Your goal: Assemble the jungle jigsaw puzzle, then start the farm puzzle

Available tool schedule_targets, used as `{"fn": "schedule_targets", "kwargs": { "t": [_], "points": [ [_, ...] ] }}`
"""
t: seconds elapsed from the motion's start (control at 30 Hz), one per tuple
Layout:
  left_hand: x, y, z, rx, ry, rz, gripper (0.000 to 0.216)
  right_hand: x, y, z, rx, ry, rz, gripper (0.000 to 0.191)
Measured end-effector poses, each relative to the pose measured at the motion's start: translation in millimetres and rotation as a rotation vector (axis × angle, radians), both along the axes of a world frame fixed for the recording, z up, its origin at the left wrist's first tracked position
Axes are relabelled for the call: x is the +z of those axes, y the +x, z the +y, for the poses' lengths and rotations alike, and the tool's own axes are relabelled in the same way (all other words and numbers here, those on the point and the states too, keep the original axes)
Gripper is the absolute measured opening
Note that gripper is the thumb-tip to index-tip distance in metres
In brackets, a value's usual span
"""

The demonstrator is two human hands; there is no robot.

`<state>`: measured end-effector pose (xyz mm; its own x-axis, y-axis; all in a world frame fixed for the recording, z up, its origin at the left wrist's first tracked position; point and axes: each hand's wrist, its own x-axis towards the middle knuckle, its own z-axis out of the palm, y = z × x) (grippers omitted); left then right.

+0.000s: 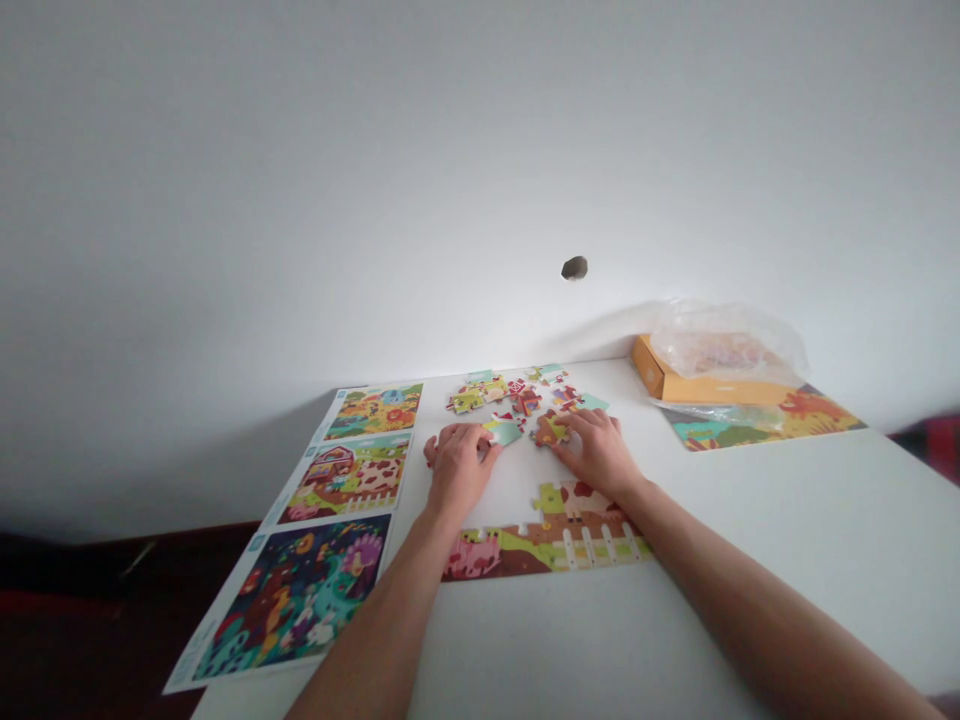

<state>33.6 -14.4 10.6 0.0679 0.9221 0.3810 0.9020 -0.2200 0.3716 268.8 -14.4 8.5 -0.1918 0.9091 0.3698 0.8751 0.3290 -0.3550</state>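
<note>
My right hand has its thumb and fingers closed on a brown and orange puzzle piece just above the tabletop. My left hand is curled, with thumb and index finger at the edge of a pale teal and green puzzle piece; its other fingertips are partly hidden. Below both hands lies a joined strip of puzzle with a pink pig, a fence and part of a spotted cow. My right forearm covers its right end. Several loose pieces are scattered beyond the hands.
A printed sheet with three pictures lies along the table's left edge; its middle picture shows a barn and cow. At the back right, an orange box under a clear plastic bag rests on a colourful picture board. A white wall with a hole stands behind.
</note>
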Motion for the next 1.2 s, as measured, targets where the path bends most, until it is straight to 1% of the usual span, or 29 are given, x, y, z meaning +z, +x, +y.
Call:
{"fn": "schedule_targets", "kwargs": {
  "t": [0.13,0.23,0.33,0.43,0.5,0.57,0.63,0.7,0.73,0.8,0.87,0.97,1.07,1.2],
  "points": [
    [-0.6,-2,0,0.147,0.024,0.020,0.010,0.5,0,0,0.097,-0.004,0.007,0.033],
    [-2.4,-2,1,0.187,0.021,0.038,0.015,0.5,0,1,0.151,-0.003,0.038,0.035],
    [-5.9,-3,2,0.140,0.009,0.041,0.021,-0.1,0,1,0.194,-0.011,0.054,0.038],
    [-9.3,-3,3,0.044,0.028,0.048,0.025,0.7,-1,-1,0.256,-0.027,0.048,0.042],
    [-10.2,-3,3,-0.020,0.045,0.055,0.027,2.3,-2,-2,0.256,-0.019,0.042,0.040],
    [-10.0,-2,2,-0.068,0.036,0.065,0.029,3.6,-2,-3,0.160,0.013,0.035,0.034],
    [-9.4,-1,2,-0.066,0.013,0.090,0.030,3.4,0,-2,-0.027,0.048,0.022,0.032],
    [-9.1,-2,2,-0.008,-0.014,0.124,0.035,1.6,3,0,-0.212,0.059,-0.001,0.037],
    [-9.2,-3,2,0.031,-0.030,0.137,0.038,0.3,4,1,-0.271,0.047,-0.015,0.041],
    [-9.6,-5,5,0.099,-0.069,0.156,0.047,-2.2,6,2,-0.311,0.000,-0.041,0.045],
    [-10.1,-8,7,0.127,-0.108,0.170,0.053,-3.6,7,1,-0.286,-0.041,-0.056,0.042],
    [-10.1,-11,9,0.119,-0.137,0.179,0.057,-3.4,4,0,-0.230,-0.046,-0.061,0.036],
    [-9.3,-11,8,0.110,-0.132,0.177,0.057,-2.5,3,0,-0.166,-0.037,-0.043,0.033],
    [-8.2,-11,6,0.103,-0.107,0.184,0.053,-0.9,2,1,-0.026,-0.013,-0.010,0.023]
  ]
}}
